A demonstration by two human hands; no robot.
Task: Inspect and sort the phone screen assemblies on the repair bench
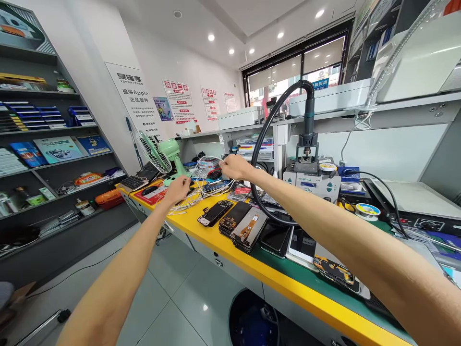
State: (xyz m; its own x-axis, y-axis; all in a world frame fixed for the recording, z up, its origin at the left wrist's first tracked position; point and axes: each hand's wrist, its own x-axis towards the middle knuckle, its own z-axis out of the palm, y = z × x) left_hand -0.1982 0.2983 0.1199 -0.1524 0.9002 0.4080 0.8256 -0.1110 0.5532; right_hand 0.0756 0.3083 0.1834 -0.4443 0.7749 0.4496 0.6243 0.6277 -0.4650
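Above the yellow bench edge, my left hand (177, 189) is closed, its fingertips pinched together beside a loose tangle of white cables (183, 207). What it grips, if anything, is too small to make out. My right hand (236, 166) is raised farther to the right, fingers closed on a white cable (211, 157) that curves away to the left. Below and between the hands lie a phone screen (215, 213), a stack of phone parts (249, 228) and more cables. A green fan (169, 156) stands just behind my left hand.
A black hose (260, 144) arches up beside my right forearm to a soldering or hot-air station (310, 180). Phones (276, 238) line the bench's front edge. A dark bin (254, 317) stands on the floor below. Shelves (54, 129) with boxes fill the left wall.
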